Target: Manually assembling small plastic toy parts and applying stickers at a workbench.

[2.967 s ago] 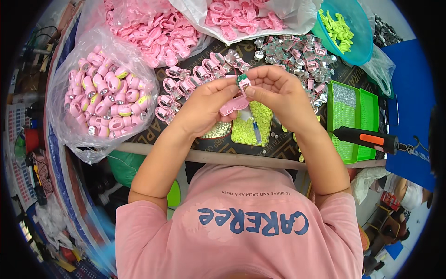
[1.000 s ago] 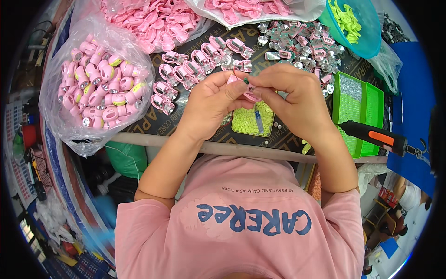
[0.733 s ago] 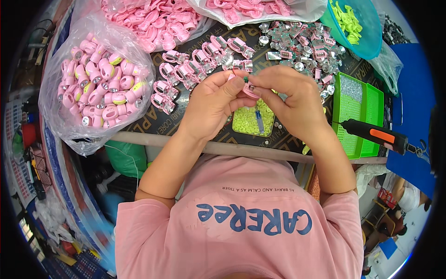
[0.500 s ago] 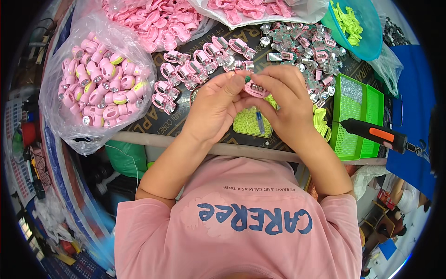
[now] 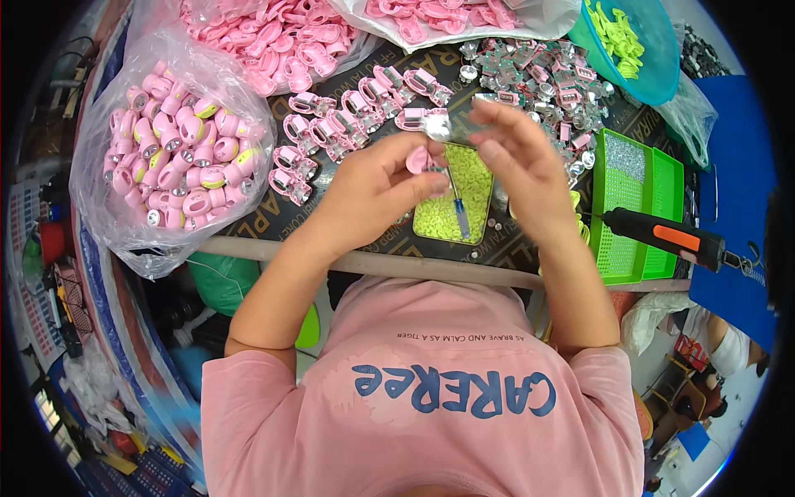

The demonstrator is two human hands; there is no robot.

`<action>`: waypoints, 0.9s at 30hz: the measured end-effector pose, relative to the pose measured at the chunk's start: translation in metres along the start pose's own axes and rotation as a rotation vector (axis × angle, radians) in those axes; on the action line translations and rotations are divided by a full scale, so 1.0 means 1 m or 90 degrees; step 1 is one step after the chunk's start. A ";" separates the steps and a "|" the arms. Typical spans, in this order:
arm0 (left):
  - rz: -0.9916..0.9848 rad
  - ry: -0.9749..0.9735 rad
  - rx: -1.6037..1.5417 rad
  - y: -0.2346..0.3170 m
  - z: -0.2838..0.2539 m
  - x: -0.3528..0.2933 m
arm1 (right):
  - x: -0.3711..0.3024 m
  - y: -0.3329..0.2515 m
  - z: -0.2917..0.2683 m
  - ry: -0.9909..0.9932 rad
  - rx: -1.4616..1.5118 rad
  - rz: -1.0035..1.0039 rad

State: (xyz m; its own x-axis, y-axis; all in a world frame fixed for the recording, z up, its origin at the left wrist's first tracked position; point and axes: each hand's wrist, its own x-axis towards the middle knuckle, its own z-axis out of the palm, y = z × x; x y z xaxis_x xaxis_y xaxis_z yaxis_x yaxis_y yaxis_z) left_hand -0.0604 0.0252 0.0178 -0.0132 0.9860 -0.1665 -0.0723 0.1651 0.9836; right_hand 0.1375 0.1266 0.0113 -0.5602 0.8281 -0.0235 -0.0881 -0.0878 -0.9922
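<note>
My left hand [image 5: 383,189] is closed on a pink plastic shell part [image 5: 420,160], pinched between thumb and fingers. Its small inner details are partly covered. Across from it, my right hand [image 5: 530,161] is raised with its fingers apart, holding nothing I can see. A shiny silver reflector [image 5: 437,126] shows between the hands, by the row of pink flashlight halves [image 5: 344,124] fitted with metal parts. Below the hands stands a tray of small yellow-green pieces [image 5: 435,217], with a blue-handled screwdriver [image 5: 461,217] lying on them.
At left is a clear bag of pink flashlights [image 5: 178,132]. Pink shells [image 5: 290,41] are heaped at the back. Silver-and-green inner assemblies [image 5: 546,83] lie at right, beside a green basket [image 5: 621,248], a teal bowl [image 5: 662,83] and a black-orange electric screwdriver [image 5: 662,236].
My hands have moved apart. The right has let go of the pink part and opened; the left keeps it, lower down. The yellow-green tray and screwdriver are more exposed.
</note>
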 end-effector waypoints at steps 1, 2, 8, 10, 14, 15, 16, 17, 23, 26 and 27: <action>-0.013 -0.085 0.089 0.004 -0.003 0.000 | 0.005 -0.006 -0.008 -0.049 -0.118 -0.109; -0.036 -0.143 -0.017 -0.001 -0.006 0.000 | 0.014 -0.017 -0.013 -0.106 -0.232 -0.220; -0.217 -0.283 -0.355 0.007 -0.019 0.008 | 0.020 -0.036 -0.014 -0.231 -0.435 -0.404; -0.216 -0.322 -0.428 -0.005 -0.024 0.011 | 0.017 -0.038 -0.008 -0.234 -0.466 -0.443; -0.266 -0.334 -0.403 -0.010 -0.029 0.014 | 0.014 -0.032 -0.013 -0.279 -0.478 -0.415; -0.271 -0.341 -0.406 -0.012 -0.031 0.015 | 0.014 -0.032 -0.012 -0.281 -0.492 -0.435; -0.276 -0.348 -0.410 -0.014 -0.033 0.015 | 0.015 -0.031 -0.011 -0.282 -0.506 -0.456; -0.277 -0.346 -0.410 -0.015 -0.034 0.016 | 0.014 -0.033 -0.010 -0.283 -0.505 -0.456; -0.318 -0.415 -0.379 -0.009 -0.038 0.018 | 0.008 -0.031 -0.011 -0.311 -0.567 -0.452; -0.256 -0.225 -0.240 0.003 -0.033 0.016 | 0.003 -0.031 -0.010 -0.273 -0.374 -0.029; -0.255 -0.225 -0.240 0.004 -0.031 0.015 | 0.004 -0.027 -0.011 -0.265 -0.226 0.139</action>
State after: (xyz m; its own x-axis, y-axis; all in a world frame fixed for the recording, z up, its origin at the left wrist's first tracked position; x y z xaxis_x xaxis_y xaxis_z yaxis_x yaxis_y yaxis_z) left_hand -0.0914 0.0394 0.0173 0.4118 0.8089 -0.4196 -0.3484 0.5653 0.7477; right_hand 0.1465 0.1386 0.0368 -0.8166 0.5189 -0.2528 0.3063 0.0185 -0.9517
